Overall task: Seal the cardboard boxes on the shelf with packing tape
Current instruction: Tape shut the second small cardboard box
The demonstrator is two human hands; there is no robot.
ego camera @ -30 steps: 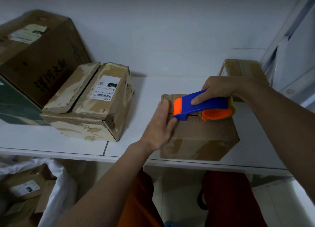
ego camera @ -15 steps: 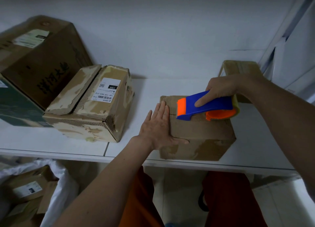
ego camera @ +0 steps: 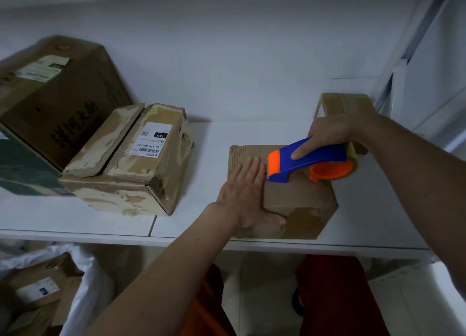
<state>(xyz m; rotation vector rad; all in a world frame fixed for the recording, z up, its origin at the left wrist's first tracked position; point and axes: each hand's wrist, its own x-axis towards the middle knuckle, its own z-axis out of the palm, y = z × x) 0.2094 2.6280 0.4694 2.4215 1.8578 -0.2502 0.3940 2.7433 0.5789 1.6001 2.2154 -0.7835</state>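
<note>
Two hands on the small cardboard box (ego camera: 297,204), which sits on the white shelf (ego camera: 201,224) at about 4 o'clock of the frame. The left hand (ego camera: 248,197) lies flat, fingers straight and together, pressing the box's left edge. The right hand (ego camera: 330,134) grips the blue-and-orange tape dispenser (ego camera: 310,164), resting on the box top, forefinger along its handle. At 9 o'clock, a labelled box (ego camera: 136,164) and a large carton (ego camera: 58,103).
</note>
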